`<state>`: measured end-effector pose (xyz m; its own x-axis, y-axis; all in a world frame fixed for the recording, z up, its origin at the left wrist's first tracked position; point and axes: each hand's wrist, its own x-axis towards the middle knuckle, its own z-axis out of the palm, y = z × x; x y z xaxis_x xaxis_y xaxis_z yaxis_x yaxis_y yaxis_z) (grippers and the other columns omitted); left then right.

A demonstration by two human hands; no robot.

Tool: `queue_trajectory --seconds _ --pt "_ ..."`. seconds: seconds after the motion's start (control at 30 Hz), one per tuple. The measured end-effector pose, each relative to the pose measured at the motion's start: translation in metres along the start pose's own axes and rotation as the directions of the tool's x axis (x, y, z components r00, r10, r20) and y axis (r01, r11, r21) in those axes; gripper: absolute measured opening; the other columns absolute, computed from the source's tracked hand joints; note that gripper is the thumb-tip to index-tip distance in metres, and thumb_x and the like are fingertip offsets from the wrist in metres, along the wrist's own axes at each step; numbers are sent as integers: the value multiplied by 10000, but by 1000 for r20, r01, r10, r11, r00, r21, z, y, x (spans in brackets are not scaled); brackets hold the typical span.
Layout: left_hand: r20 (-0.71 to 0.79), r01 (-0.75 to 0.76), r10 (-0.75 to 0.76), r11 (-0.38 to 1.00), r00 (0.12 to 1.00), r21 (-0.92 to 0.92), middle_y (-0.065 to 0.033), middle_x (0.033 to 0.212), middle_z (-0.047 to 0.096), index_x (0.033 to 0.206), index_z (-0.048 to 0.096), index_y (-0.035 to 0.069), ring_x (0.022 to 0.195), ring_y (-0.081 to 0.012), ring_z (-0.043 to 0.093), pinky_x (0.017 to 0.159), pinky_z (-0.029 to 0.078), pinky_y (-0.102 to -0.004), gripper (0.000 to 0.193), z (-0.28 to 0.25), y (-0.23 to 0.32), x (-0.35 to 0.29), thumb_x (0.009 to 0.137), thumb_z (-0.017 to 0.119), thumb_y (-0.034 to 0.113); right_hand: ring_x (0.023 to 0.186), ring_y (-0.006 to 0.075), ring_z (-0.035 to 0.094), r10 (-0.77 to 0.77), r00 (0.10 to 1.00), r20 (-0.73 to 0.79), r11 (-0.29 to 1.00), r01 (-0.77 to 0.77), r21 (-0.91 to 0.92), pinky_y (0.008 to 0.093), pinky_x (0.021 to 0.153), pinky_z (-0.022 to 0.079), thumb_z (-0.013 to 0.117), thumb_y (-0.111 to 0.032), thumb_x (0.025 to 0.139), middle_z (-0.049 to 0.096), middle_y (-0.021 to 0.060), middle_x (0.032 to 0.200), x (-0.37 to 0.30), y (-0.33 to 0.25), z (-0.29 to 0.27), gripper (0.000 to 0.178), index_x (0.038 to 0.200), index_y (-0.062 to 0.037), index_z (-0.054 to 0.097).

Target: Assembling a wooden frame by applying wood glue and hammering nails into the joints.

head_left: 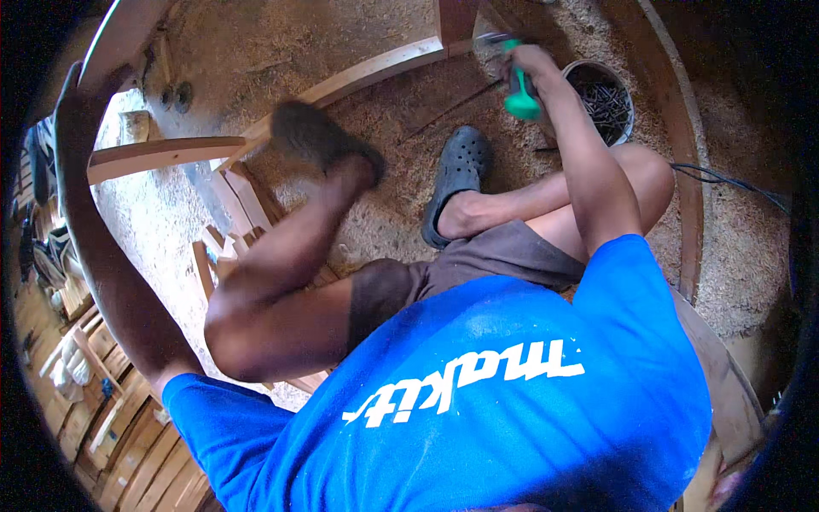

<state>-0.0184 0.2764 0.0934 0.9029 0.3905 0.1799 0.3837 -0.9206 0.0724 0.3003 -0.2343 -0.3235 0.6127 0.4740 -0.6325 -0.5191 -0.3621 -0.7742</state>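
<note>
At the upper right my right hand (533, 66) is closed round a green-handled hammer (522, 105), with the flared handle end showing below the fist. Its metal head, beyond the fingers, is blurred. Just right of that hand is a round bucket (630, 128) holding many dark nails (604, 102). My left arm stretches up along the left side. My left hand (84, 98) grips the lower end of a curved wooden board (128, 38) at the upper left, fingers on one side and thumb on the other.
Curved wooden frame pieces (375, 68) and a cross rail (166, 156) surround my legs. My feet wear dark clogs (461, 175); the left one is blurred. Sawdust covers the ground (384, 213). A cable (734, 177) lies at right, and stacked wooden strips (141, 435) lie at lower left.
</note>
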Motion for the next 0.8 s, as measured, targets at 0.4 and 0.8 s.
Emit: queue_trajectory --seconds 0.4,0.8 --pt "-85 158 -140 944 987 289 -161 1040 716 1215 616 67 925 -296 692 805 522 -410 645 6 11 -56 781 808 503 593 217 597 -95 975 -201 992 76 -97 376 546 538 456 -40 938 609 88 751 -13 -23 6 114 929 -12 566" --pt "-64 48 -34 974 997 223 -149 1011 715 1151 633 73 906 -281 691 800 519 -399 563 2 17 -63 789 812 465 585 155 552 3 991 -135 999 -9 -45 331 500 509 500 -106 963 573 47 757 5 15 15 55 960 -54 517"
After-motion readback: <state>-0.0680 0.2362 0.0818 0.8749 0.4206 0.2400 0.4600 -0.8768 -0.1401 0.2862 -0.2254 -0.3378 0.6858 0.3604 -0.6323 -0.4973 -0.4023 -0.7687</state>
